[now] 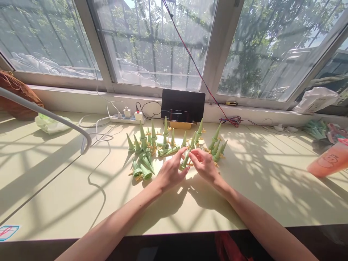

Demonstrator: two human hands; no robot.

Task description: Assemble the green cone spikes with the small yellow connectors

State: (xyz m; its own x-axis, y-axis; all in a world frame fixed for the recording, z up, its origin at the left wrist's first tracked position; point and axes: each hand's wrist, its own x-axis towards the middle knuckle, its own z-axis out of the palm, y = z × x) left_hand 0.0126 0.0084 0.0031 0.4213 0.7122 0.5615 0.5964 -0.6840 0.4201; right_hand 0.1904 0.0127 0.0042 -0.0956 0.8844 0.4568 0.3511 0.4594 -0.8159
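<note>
Several green cone-shaped plastic spikes with small yellow parts stand and lie on the pale table, near its far side. My left hand and my right hand meet in front of them. Together they pinch one green cone, which is tilted between the fingertips. Both hands have their fingers curled round it. More cones stand just beyond my right hand.
A dark tablet leans on a stand by the window sill. A power strip with plugs and white cables lie at left. An orange cup lies at right. A brown bag sits far left.
</note>
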